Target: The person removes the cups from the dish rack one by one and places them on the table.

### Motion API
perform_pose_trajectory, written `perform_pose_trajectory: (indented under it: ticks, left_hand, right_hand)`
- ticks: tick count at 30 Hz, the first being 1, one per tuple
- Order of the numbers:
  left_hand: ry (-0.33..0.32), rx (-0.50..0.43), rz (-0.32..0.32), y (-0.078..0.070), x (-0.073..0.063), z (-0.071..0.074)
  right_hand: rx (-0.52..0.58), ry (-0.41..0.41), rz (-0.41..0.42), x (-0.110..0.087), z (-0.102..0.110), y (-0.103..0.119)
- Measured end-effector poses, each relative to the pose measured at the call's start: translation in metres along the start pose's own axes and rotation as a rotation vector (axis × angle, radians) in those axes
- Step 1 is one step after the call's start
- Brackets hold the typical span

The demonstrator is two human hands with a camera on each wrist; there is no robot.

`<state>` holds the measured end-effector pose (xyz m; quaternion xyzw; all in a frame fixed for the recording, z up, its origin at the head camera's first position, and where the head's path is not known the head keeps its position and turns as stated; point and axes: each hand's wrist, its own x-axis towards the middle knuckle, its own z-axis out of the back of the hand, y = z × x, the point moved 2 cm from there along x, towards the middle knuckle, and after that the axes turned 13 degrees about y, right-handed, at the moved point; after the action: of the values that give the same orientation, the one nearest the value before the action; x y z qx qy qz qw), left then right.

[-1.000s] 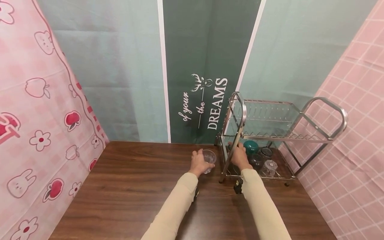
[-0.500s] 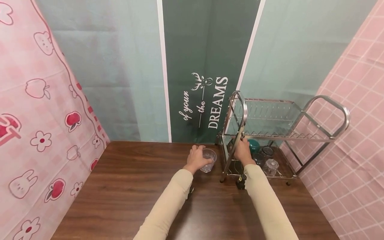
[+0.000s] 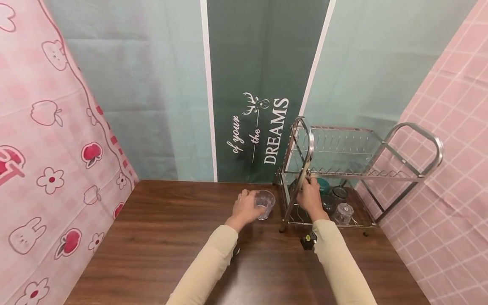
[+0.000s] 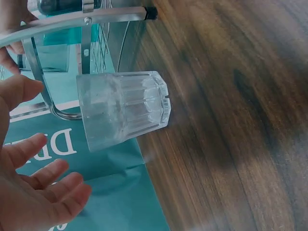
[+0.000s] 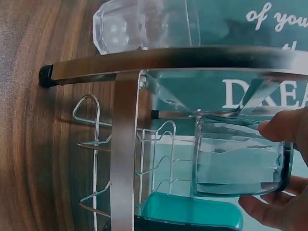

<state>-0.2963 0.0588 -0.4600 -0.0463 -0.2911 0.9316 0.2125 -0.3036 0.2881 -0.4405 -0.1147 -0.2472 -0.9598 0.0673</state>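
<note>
A clear faceted glass [image 3: 268, 202] stands upright on the wooden table, left of the metal dish rack [image 3: 366, 174]. Beside it is my left hand [image 3: 244, 209], its fingers spread and apart from the glass in the left wrist view. Inside the rack's lower tier, my right hand [image 3: 310, 196] grips a smoky tinted glass [image 5: 236, 159] between thumb and fingers. That glass is upside down, its thick base toward my palm in the right wrist view. The rack's post and my hand largely hide it from the head view.
On the lower tier sit a teal cup [image 3: 324, 184], two dark glasses, one of them near the back [image 3: 340, 194], and an upturned clear glass [image 3: 344, 213]. The rack's left end frame [image 3: 301, 173] stands between my hands. A printed curtain [image 3: 267, 63] hangs behind the table.
My left hand has let go of the clear glass and drawn back to the left. My right hand has shifted slightly right within the rack.
</note>
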Motion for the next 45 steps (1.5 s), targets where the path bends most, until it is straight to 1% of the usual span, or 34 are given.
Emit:
perform_pose_trajectory:
  ticks: [5, 9, 15, 20, 25, 28, 32, 39, 41, 45]
  left_hand:
    - [-0.021, 0.123, -0.039, -0.002, -0.011, -0.004]
    - [-0.037, 0.16, -0.057, -0.004, -0.018, -0.005]
    - [-0.034, 0.178, -0.056, -0.005, -0.028, -0.003]
    - [-0.063, 0.199, -0.08, -0.007, -0.037, 0.0]
    - [-0.093, 0.228, -0.106, -0.008, -0.048, 0.0]
    - [-0.093, 0.23, -0.108, -0.007, -0.055, -0.002]
    - [-0.102, 0.245, -0.117, -0.006, -0.063, -0.006]
    - [-0.127, 0.323, -0.13, -0.005, -0.075, -0.014]
    - [-0.125, 0.322, -0.133, -0.004, -0.078, -0.015]
    - [-0.123, 0.282, -0.145, -0.006, -0.083, -0.018]
  right_hand:
    - [-0.01, 0.001, -0.005, -0.011, 0.005, 0.008]
    - [-0.02, 0.018, -0.041, -0.019, 0.009, 0.013]
    - [-0.029, 0.038, -0.098, -0.03, 0.015, 0.019]
    - [-0.034, 0.041, -0.111, -0.038, 0.019, 0.024]
    - [-0.003, 0.043, -0.118, -0.048, 0.022, 0.025]
    - [0.015, 0.048, -0.128, -0.054, 0.022, 0.026]
    - [0.011, 0.053, -0.131, -0.062, 0.02, 0.026]
    - [0.011, 0.051, -0.109, -0.074, 0.017, 0.028]
    - [0.012, 0.051, -0.108, -0.079, 0.017, 0.03]
    - [0.016, 0.062, -0.122, -0.087, 0.017, 0.032]
